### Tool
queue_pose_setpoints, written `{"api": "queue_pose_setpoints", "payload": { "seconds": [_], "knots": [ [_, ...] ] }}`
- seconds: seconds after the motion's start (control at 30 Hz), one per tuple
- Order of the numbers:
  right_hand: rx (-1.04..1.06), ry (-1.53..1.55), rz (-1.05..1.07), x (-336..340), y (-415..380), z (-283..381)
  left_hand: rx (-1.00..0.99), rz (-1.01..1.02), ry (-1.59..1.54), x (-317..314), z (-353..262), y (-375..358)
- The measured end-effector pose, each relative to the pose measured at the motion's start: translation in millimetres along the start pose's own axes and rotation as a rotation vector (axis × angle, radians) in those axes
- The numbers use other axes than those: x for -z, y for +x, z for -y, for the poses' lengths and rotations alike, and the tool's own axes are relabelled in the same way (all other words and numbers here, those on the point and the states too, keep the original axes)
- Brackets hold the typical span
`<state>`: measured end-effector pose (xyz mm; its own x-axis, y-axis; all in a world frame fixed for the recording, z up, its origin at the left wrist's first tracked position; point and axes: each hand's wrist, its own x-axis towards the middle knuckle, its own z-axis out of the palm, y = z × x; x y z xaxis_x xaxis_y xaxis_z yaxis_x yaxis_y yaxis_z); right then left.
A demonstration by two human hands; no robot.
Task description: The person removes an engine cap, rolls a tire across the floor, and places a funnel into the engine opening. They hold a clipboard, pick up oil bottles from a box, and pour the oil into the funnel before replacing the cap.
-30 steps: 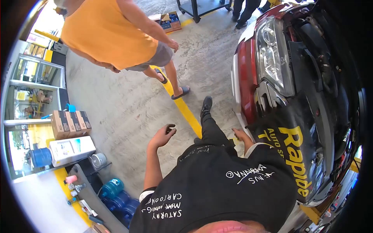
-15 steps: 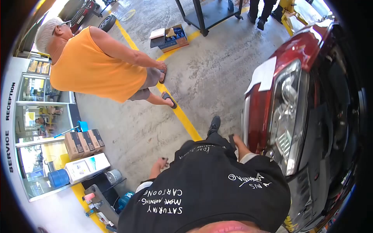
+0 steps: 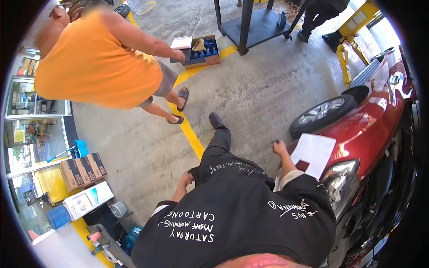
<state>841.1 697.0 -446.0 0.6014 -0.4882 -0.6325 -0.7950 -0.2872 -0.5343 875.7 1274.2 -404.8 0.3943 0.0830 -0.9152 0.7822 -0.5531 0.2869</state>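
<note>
My right hand (image 3: 279, 147) hangs beside the front of a red car (image 3: 364, 134), its fingers curled in. A small dark patch shows at its fingertips; I cannot tell what it is. Close by that hand, a white sheet (image 3: 316, 149) lies on the car's bodywork, a dark red rectangle showing within it. My left hand (image 3: 186, 179) is low at my side against my black trousers (image 3: 216, 149), with most of its fingers hidden.
Ahead on the left, a person in an orange top (image 3: 98, 62) reaches toward an open box (image 3: 205, 50) of blue items. Beyond stand a dark trolley (image 3: 257, 29) and a yellow lift post (image 3: 357, 20). A loose wheel (image 3: 322, 114) is beside the car. Cartons (image 3: 82, 171) are stacked at left.
I have stepped forward, and my view has shifted along the car, bringing the wheel into sight. My right hand has swung forward. The person in orange now has a hand by the box.
</note>
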Motion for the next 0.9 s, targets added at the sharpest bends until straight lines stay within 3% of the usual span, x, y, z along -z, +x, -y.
{"api": "queue_pose_setpoints", "payload": {
  "seconds": [0.07,0.13,0.2,0.27,0.37,0.47,0.63,0.77,0.83,0.9],
  "knots": [
    [-0.297,0.069,0.109,2,-12,12,-0.48,0.12,0.479,44,-22,77],
    [-0.418,0.026,0.155,-4,-17,28,-0.219,-0.05,0.238,65,-101,104],
    [-0.458,0.136,0.205,-11,-3,50,-0.198,0.039,0.163,97,-203,84],
    [-0.508,0.249,0.261,-18,1,74,-0.391,-0.026,0.209,123,-268,107],
    [-0.35,0.262,0.213,-34,54,122,-0.529,-0.061,0.069,152,-371,114],
    [-0.342,0.289,0.242,-45,111,181,-0.544,-0.12,0.037,172,-434,131],
    [-0.249,0.176,0.372,-23,217,303,-0.47,-0.173,0.016,189,-466,143],
    [-0.15,0.167,0.329,-8,310,387,-0.18,-0.157,0.048,198,-431,138],
    [-0.122,0.164,0.314,-2,348,430,-0.06,-0.159,-0.101,200,-420,120],
    [-0.018,-0.06,0.313,4,380,474,-0.009,-0.215,-0.235,199,-415,95]
  ]
}}
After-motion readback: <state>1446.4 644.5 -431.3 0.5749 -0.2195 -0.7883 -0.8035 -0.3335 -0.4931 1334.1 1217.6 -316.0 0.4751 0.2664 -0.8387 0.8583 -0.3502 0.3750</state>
